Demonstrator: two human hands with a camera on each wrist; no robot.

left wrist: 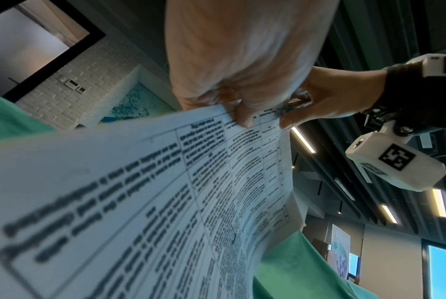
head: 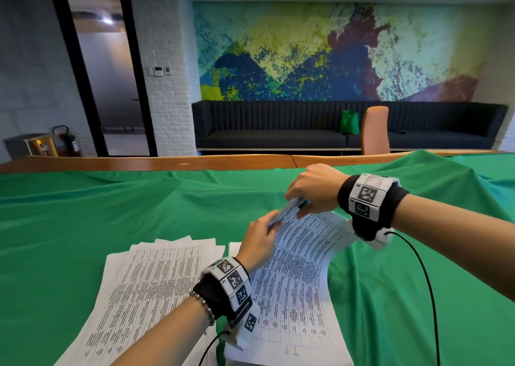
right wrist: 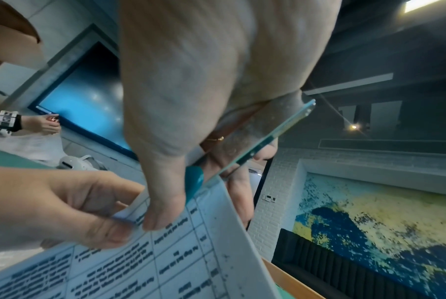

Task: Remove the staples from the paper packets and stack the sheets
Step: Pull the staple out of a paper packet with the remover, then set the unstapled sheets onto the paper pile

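While the left hand [head: 260, 237] pinches the lifted top edge of the paper packet [head: 298, 257] over the green-draped counter [head: 111, 212], the right hand [head: 312, 188] clamps a teal staple remover [right wrist: 194, 181] at its corner, beside loose sheets [head: 145, 282].

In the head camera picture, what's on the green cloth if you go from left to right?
Stack of sheets → left hand → lifted paper packet → right hand, which holds a teal tool → black cable.
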